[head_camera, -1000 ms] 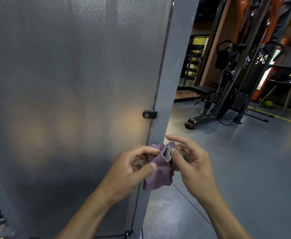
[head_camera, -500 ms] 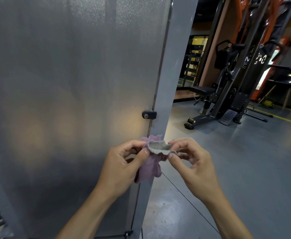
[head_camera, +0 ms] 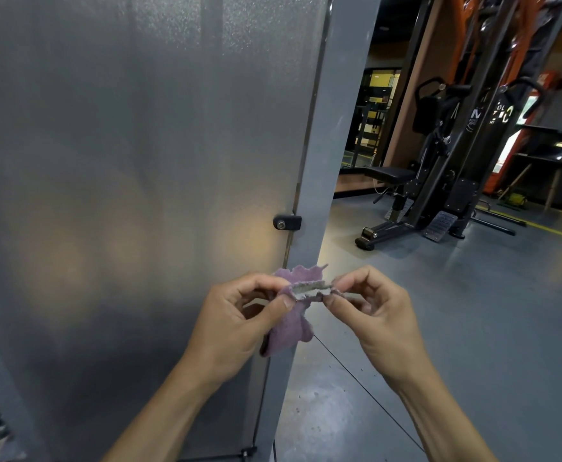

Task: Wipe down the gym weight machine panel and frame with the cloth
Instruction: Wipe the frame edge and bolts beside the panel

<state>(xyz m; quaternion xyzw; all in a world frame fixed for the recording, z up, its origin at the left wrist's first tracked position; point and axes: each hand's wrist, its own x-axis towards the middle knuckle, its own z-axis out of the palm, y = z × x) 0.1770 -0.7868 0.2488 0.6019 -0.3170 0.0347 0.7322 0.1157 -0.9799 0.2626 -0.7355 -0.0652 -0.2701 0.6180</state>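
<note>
Both hands pinch the cloth's top edge, stretched crosswise just in front of the frame post.

The left hand (head_camera: 236,323) pinches the left end of the purple cloth (head_camera: 291,325) between thumb and forefinger, and the right hand (head_camera: 378,315) pinches the right end the same way; the other fingers curl loosely. Between the two pinches the frayed pale edge runs roughly level, left to right, while the rest of the cloth hangs down under the left hand's fingers. Just beyond the fingers stands the upright grey frame (head_camera: 326,168), its long axis vertical. The frosted panel (head_camera: 133,161) spreads beyond and to the left, so the left hand is nearer it. A black clip (head_camera: 287,223) sits above the fingers on the panel's edge. The cloth touches neither surface yet, as far as I can judge.
</note>
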